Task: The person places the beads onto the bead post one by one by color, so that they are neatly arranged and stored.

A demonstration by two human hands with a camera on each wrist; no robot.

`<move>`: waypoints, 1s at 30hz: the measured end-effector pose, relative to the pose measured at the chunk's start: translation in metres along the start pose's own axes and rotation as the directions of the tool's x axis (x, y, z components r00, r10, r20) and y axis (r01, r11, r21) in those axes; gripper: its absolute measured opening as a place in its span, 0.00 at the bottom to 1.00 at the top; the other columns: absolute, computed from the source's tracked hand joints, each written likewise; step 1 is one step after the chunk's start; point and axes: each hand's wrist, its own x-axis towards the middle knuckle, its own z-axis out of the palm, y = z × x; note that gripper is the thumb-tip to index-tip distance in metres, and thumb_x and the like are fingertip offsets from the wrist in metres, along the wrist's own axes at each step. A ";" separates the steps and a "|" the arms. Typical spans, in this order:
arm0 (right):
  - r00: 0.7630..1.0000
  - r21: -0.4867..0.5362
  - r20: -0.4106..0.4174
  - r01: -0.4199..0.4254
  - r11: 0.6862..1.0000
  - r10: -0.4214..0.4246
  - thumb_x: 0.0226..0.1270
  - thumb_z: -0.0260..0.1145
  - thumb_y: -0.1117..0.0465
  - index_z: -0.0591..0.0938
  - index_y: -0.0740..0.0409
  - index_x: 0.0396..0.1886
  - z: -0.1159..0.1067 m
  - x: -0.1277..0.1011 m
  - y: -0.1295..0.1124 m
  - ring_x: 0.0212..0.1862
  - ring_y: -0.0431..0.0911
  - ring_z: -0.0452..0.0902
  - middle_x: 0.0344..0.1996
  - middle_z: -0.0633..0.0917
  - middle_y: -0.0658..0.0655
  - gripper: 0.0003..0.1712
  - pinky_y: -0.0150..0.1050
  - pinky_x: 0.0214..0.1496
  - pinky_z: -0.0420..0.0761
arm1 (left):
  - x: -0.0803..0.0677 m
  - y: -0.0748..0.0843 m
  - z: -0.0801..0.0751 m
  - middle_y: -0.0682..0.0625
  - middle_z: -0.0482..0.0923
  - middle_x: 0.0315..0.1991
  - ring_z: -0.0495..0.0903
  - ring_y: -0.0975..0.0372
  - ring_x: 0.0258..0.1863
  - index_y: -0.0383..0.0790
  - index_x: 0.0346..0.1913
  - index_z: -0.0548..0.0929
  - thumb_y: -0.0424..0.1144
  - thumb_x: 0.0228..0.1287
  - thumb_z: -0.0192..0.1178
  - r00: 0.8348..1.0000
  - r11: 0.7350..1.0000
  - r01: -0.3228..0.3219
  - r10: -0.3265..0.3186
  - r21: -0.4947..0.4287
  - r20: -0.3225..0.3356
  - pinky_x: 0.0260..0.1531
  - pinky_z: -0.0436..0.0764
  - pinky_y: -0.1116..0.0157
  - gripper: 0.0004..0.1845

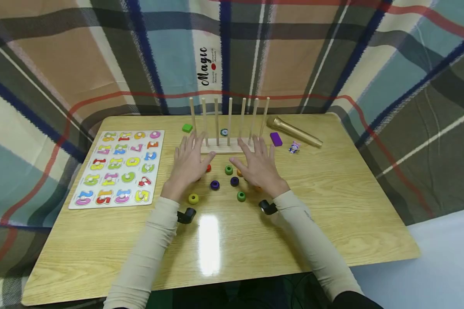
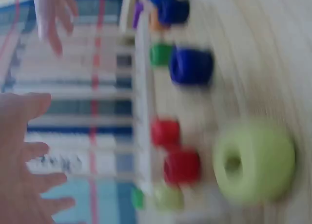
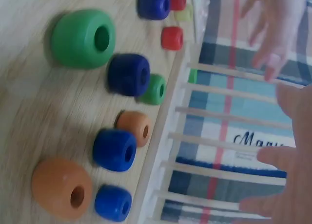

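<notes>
Over the front of a wooden rack (image 1: pixel 225 149) with several upright pegs, both hands are held with spread fingers, and neither holds anything. My left hand (image 1: pixel 187 162) is at the rack's left part, my right hand (image 1: pixel 261 171) at its right part. Loose beads with holes lie on the table below and between them: a yellow bead (image 1: pixel 193 198), dark purple beads (image 1: pixel 215 185), green beads (image 1: pixel 241 196) and red beads (image 2: pixel 181 166). Orange beads (image 3: pixel 58 187) and blue beads (image 3: pixel 114 149) show in the right wrist view, mostly hidden by my right hand in the head view. The pegs carry no beads.
A white number puzzle board (image 1: pixel 117 169) lies at the left. Behind and beside the rack are a green block (image 1: pixel 187 128), a round badge-like piece (image 1: pixel 224 132), a purple block (image 1: pixel 276 139), a small figurine (image 1: pixel 294 147) and a gold tube (image 1: pixel 297 132). Plaid cloth hangs behind.
</notes>
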 end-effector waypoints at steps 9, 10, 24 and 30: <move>0.954 -0.026 0.062 0.297 0.955 -0.295 0.81 0.67 0.52 0.85 0.60 0.65 0.010 0.024 -0.044 0.58 0.54 0.84 0.59 0.87 0.60 0.22 0.48 0.60 0.85 | 0.046 -0.089 -0.010 0.33 0.53 0.84 0.58 0.38 0.81 0.38 0.87 0.50 0.40 0.81 0.58 0.995 0.955 0.038 -0.008 -0.295 0.102 0.79 0.61 0.38 0.40; 0.943 -0.049 0.082 0.328 0.943 -0.323 0.80 0.68 0.53 0.85 0.59 0.64 0.013 0.029 -0.052 0.56 0.53 0.84 0.58 0.87 0.60 0.21 0.47 0.58 0.86 | 0.049 -0.094 -0.009 0.33 0.53 0.84 0.59 0.38 0.81 0.38 0.87 0.50 0.39 0.81 0.58 0.993 0.949 0.049 -0.011 -0.311 0.120 0.79 0.62 0.38 0.41; 0.920 -0.405 0.211 0.389 0.828 -0.329 0.82 0.63 0.45 0.89 0.48 0.58 0.079 0.072 -0.125 0.56 0.49 0.81 0.62 0.86 0.51 0.18 0.45 0.59 0.79 | 0.059 -0.119 0.005 0.29 0.66 0.76 0.67 0.37 0.74 0.38 0.86 0.58 0.34 0.79 0.58 0.972 0.929 0.088 -0.002 -0.359 0.234 0.72 0.69 0.38 0.37; 0.921 -0.353 0.144 0.389 0.851 -0.361 0.79 0.67 0.52 0.85 0.51 0.66 0.081 0.081 -0.118 0.53 0.49 0.83 0.60 0.88 0.52 0.21 0.44 0.55 0.79 | 0.067 -0.120 0.008 0.28 0.70 0.71 0.69 0.38 0.71 0.38 0.84 0.63 0.31 0.75 0.62 0.982 0.926 0.067 0.005 -0.372 0.188 0.71 0.70 0.40 0.37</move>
